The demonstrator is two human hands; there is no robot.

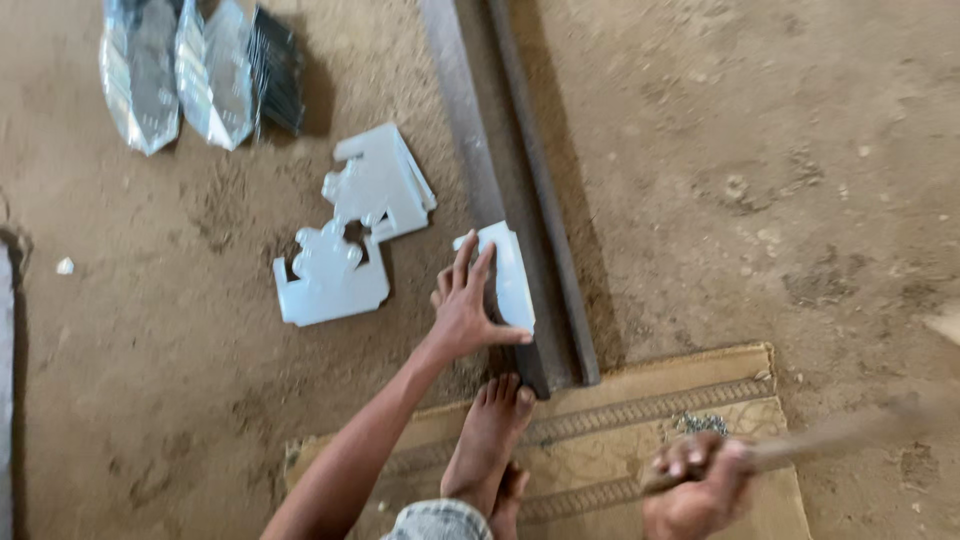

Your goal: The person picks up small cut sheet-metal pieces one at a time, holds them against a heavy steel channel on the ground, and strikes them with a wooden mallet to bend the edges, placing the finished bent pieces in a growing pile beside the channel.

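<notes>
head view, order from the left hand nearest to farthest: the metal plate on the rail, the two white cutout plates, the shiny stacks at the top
1. Metal plate: under the left hand, on the rail.
2. White cutout plates: on the dirt floor, up and to the hand's left.
3. Shiny stacks: top left corner, farthest.

Dirt floor (pixel 760 150): steel rail (pixel 520 190), plates (pixel 350 230), mat (pixel 620 440).

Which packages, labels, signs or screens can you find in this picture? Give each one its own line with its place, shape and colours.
Two clear plastic packs, top left on the dirt floor: long, pointed, shiny silver-grey, side by side.
Dark stack just right of them: thin ribbed edges, unwrapped as far as shows.
No labels, signs or screens show.
</notes>
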